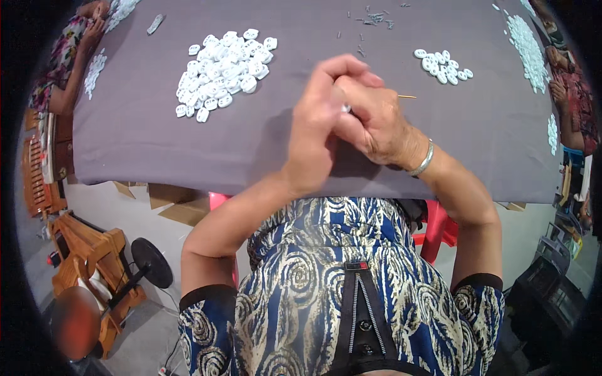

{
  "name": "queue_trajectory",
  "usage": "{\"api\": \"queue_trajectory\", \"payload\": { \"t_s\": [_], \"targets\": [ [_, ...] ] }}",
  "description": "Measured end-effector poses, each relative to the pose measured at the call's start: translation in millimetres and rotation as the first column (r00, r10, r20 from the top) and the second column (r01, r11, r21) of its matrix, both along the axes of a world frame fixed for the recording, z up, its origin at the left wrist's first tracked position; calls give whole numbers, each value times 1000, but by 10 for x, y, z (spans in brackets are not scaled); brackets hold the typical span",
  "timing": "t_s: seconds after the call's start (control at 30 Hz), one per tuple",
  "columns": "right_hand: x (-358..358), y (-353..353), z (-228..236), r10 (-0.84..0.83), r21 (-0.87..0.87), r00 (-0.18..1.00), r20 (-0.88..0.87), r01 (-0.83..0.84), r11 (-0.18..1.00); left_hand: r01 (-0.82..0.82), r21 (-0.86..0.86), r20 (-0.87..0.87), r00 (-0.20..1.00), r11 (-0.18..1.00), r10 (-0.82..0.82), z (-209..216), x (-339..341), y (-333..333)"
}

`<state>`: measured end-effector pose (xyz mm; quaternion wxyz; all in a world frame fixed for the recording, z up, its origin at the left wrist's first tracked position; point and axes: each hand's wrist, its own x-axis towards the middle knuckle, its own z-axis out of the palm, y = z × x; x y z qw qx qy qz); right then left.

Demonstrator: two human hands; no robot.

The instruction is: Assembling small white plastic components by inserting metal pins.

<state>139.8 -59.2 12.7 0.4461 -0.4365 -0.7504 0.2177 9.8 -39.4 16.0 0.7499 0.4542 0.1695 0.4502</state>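
Above the near part of the table, my left hand (315, 116) and my right hand (379, 119) are pressed together with fingers curled. The left is slightly blurred. A small white bit (345, 108) shows between them; most of it is hidden, and I cannot tell which hand grips it. Beside the back of my right hand, a thin gold-coloured rod (407, 96) sticks out; whether it is held or lies on the cloth, I cannot tell. A large heap of small white oval pieces (222, 69) with dark marks lies to the left, and a smaller group (444, 67) to the right.
Grey cloth (138, 138) covers the table. Small dark grey pins (375, 19) are scattered at the far side, and a small grey bundle (155, 24) lies far left. More white pieces (528, 53) lie along the right edge. Other people's arms (75, 75) rest at both sides.
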Motion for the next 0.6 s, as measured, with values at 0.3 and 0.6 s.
{"api": "queue_trajectory", "payload": {
  "t_s": [0.3,0.6],
  "targets": [
    [-135,8,-145,-53,-44,998,-25,51,998,-317,-55,-210,931,947,299,-143,119,19],
    [-131,43,-194,-51,-27,999,-17,51,998,-375,-163,-130,925,913,357,-104,174,30]
  ]
}}
